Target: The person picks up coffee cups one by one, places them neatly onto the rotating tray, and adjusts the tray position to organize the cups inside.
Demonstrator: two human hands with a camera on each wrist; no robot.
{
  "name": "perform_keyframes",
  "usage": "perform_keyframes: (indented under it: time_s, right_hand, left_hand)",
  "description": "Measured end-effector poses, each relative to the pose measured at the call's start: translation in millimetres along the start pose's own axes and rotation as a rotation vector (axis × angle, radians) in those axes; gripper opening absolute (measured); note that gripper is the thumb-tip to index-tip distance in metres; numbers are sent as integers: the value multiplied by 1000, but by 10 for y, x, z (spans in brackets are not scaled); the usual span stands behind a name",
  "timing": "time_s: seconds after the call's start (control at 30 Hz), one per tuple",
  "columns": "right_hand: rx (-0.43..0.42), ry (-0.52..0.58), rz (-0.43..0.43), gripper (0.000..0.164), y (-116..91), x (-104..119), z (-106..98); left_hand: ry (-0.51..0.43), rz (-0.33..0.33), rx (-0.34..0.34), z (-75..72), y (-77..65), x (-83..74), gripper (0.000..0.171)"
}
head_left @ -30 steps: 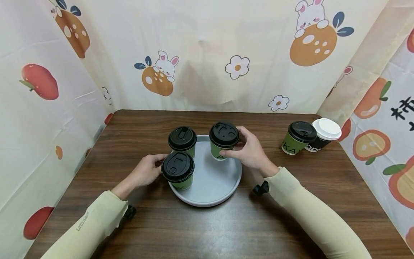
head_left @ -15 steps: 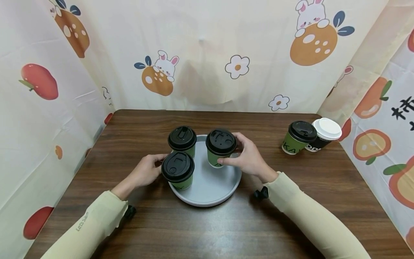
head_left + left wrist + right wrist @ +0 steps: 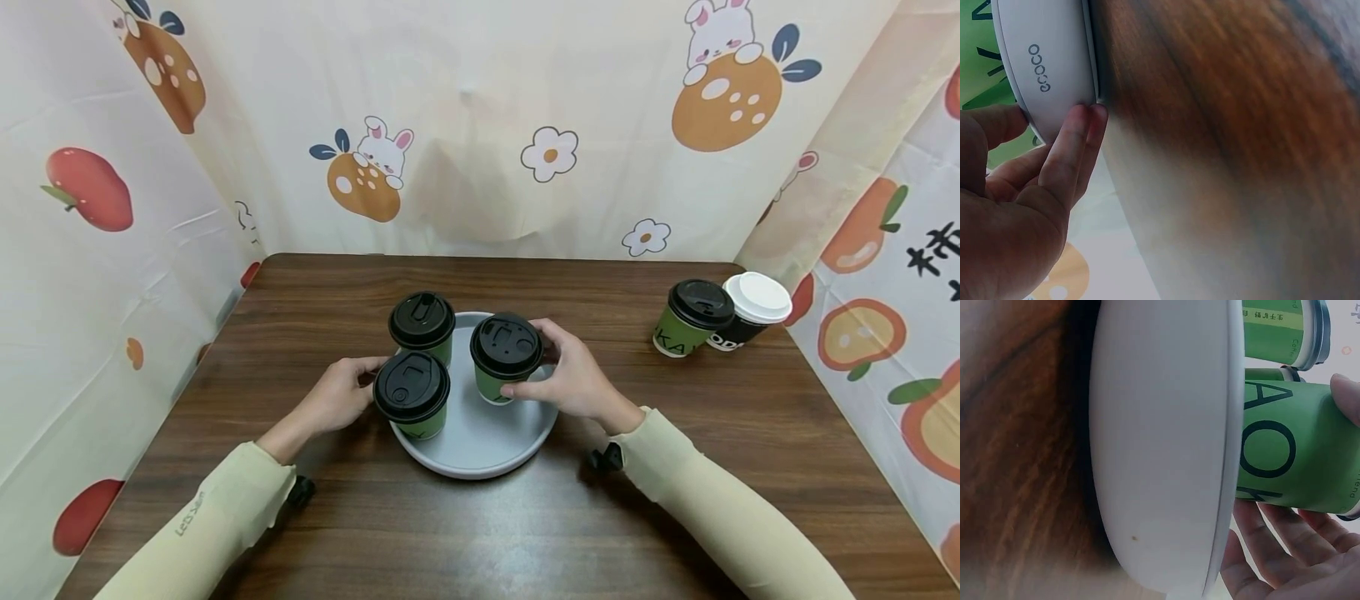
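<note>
A round light-grey tray [image 3: 480, 458] lies on the wooden table. My left hand [image 3: 341, 402] pinches its left edge, thumb on the rim and fingers along the outer side wall [image 3: 1047, 56]. My right hand [image 3: 573, 379] grips a green paper coffee cup [image 3: 491, 385] with a black lid, over the tray's right half. In the right wrist view, fingers and thumb are on opposite sides of this cup [image 3: 1310, 444]. Two similar lidded cups stand upright at the tray's left, a rear cup [image 3: 422, 321] and a front cup [image 3: 412, 396]. The tray's wall hides part of the held cup's base.
At the table's back right, another green coffee cup [image 3: 686, 321] stands beside a black cup with a white lid [image 3: 753, 304]. Printed curtains [image 3: 465, 167] enclose the table [image 3: 337, 292] at the back and both sides.
My right hand has brought its coffee cup toward the tray's middle, nearer to me and slightly left. The left hand and the other cups stay put.
</note>
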State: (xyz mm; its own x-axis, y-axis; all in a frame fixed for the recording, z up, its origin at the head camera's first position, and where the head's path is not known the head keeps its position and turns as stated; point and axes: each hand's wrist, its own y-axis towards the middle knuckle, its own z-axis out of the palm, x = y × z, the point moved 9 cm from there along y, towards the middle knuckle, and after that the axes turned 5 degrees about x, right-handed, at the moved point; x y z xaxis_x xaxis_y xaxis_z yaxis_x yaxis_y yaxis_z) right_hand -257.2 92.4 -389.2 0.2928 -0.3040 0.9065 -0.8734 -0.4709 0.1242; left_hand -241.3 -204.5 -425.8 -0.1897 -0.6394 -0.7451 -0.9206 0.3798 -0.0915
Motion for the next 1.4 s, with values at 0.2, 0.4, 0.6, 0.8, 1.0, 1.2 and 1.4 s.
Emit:
perform_keyframes:
  time_s: [0.2, 0.4, 0.6, 0.8, 1.0, 1.2, 1.4]
  right_hand:
    - [31, -1, -21, 76, -37, 33, 70]
    - [57, -29, -30, 76, -68, 56, 124]
    - [85, -58, -63, 77, -94, 88, 181]
    - [116, -65, -82, 78, -122, 128, 230]
    - [155, -57, -83, 80, -148, 138, 276]
    - [186, -38, -98, 81, -178, 134, 328]
    - [215, -33, -159, 79, -201, 183, 377]
  left_hand:
    - [-4, -7, -7, 8, -2, 14, 37]
    - [-8, -16, -7, 3, 4, 17, 37]
    - [-13, -19, -2, 2, 7, 17, 37]
    - [2, -3, -12, -2, 11, 20, 36]
    - [9, 13, -16, -7, 15, 21, 35]
    - [3, -2, -8, -2, 10, 19, 35]
    - [2, -6, 1, -1, 11, 17, 37]
